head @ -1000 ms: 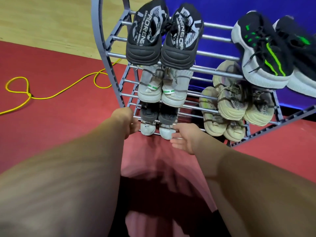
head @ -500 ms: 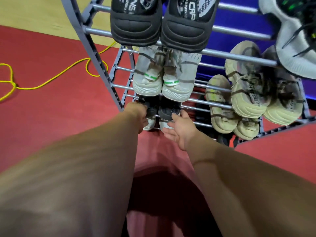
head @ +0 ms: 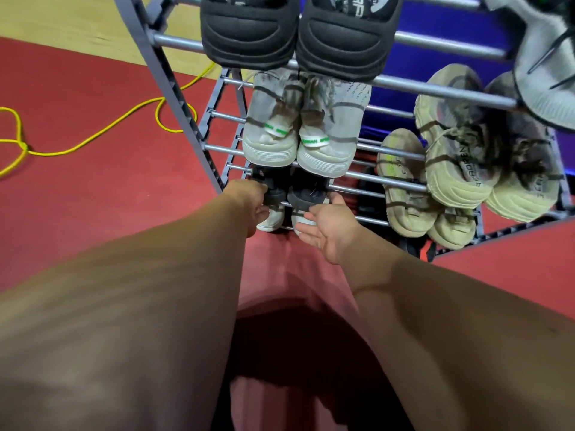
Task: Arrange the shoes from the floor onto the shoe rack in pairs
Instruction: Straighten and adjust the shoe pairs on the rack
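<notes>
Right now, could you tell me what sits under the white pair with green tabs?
A black-and-white pair sits on the lower tier, both hands at its heels. The white pair covers its toes.

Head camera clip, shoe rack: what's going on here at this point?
A person is reaching both hands to the lowest tier in view of the shoe rack. The left hand and right hand are at a pair of black and white shoes on that tier, apparently settling them side by side. Above sit a grey pair with green tabs and a black pair; beige pairs fill the right side.
</notes>
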The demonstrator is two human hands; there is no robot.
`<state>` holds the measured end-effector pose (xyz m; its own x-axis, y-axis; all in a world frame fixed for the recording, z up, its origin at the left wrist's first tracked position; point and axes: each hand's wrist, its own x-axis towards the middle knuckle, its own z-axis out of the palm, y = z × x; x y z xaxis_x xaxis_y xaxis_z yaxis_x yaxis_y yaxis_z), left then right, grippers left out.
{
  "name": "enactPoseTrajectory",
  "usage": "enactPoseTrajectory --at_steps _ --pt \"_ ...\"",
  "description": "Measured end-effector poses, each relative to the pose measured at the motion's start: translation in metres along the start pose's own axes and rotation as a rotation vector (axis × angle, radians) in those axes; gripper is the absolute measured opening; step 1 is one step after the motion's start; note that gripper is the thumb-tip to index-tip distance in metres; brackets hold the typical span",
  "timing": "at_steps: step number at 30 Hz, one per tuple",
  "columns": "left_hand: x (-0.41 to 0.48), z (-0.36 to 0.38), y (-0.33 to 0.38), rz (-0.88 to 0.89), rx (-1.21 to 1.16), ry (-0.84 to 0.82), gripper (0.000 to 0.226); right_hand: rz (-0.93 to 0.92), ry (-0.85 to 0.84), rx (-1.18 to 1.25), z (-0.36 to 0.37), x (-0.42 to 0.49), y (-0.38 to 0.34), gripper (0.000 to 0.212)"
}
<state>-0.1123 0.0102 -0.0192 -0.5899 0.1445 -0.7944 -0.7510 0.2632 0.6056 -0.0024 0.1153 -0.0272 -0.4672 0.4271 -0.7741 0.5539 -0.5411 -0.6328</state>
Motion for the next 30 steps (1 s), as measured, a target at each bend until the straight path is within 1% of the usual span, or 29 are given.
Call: enactPoseTrajectory --at_steps 2,3,6,8,10,11,13,15,17,19,21,24,25,27,28,30 --pt "-0.002 0.0 0.001 -0.006 -0.006 0.019 0.011 0.001 0.004 0.002 0.001 0.002 0.0 0.059" --pt "-0.011 0.001 0.003 -0.012 -0.009 0.048 0.008 0.001 0.007 0.003 0.001 0.002 0.001 0.061" --pt "0.0 -0.002 0.001 -0.011 -0.007 0.029 0.009 0.001 0.013 -0.013 -0.003 0.001 0.003 0.062" --pt "-0.004 -0.009 0.004 -0.01 0.025 0.023 0.013 0.008 0.048 -0.061 -0.01 0.0 0.002 0.05" --pt "-0.003 -0.019 0.005 -0.003 0.112 0.078 0.013 0.037 0.114 -0.133 -0.022 -0.001 0.002 0.03" --pt "-0.004 -0.025 0.003 -0.007 0.179 0.092 0.014 0.055 0.131 -0.195 -0.03 -0.001 0.004 0.024" --pt "-0.001 -0.038 -0.01 0.014 0.392 0.074 0.013 0.087 0.118 -0.356 -0.05 0.001 0.012 0.02" --pt "0.002 -0.051 -0.028 -0.007 0.582 0.045 0.013 0.139 0.089 -0.488 -0.066 0.002 0.024 0.017" --pt "0.007 -0.059 -0.048 -0.045 0.66 0.01 0.015 0.173 0.057 -0.536 -0.074 0.006 0.037 0.013" --pt "0.012 -0.058 -0.062 -0.078 0.629 -0.01 0.015 0.19 0.04 -0.506 -0.076 0.014 0.048 0.013" --pt "0.017 -0.051 -0.074 -0.11 0.549 -0.034 0.011 0.227 0.041 -0.474 -0.075 0.026 0.057 0.014" --pt "0.028 -0.039 -0.082 -0.152 0.418 -0.09 0.026 0.242 0.072 -0.405 -0.07 0.047 0.064 0.02" --pt "0.031 -0.035 -0.081 -0.166 0.374 -0.094 0.024 0.247 0.078 -0.36 -0.068 0.054 0.065 0.022" --pt "0.04 -0.029 -0.075 -0.188 0.266 -0.069 0.011 0.254 0.077 -0.259 -0.061 0.066 0.067 0.026" --pt "0.044 -0.026 -0.072 -0.198 0.209 -0.059 0.013 0.256 0.072 -0.209 -0.058 0.071 0.068 0.029" --pt "0.051 -0.02 -0.068 -0.225 0.105 -0.074 0.024 0.261 0.056 -0.105 -0.05 0.08 0.071 0.034"
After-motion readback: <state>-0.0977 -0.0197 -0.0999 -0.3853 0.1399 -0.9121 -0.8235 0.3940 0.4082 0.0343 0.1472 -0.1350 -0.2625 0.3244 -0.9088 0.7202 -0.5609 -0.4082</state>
